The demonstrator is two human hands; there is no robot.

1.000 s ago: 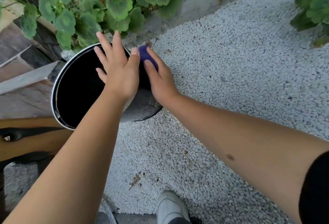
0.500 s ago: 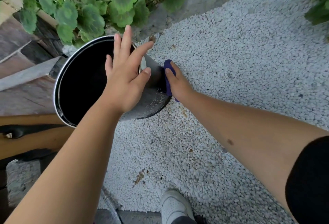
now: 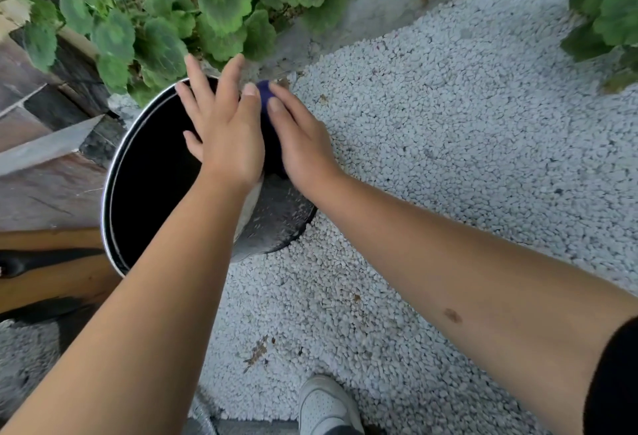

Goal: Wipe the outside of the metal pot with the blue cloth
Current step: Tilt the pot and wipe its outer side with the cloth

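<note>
The metal pot (image 3: 276, 220) stands on white gravel at left of centre, its dark inside facing up and its grey outer wall showing on the right. My left hand (image 3: 224, 130) lies flat over the pot's right rim, fingers spread. My right hand (image 3: 300, 144) presses the blue cloth (image 3: 265, 92) against the upper right of the outer wall; only a small part of the cloth shows between the two hands.
Green leafy plants (image 3: 165, 20) crowd just behind the pot along a concrete kerb (image 3: 379, 10). More leaves (image 3: 607, 16) hang at the far right. Wooden boards (image 3: 41, 193) lie left of the pot. A white shoe (image 3: 324, 407) stands at the bottom edge on the gravel (image 3: 448, 158).
My right hand slid the cloth from the lower right side of the pot wall back up toward the rim. My left hand settled flatter on the rim.
</note>
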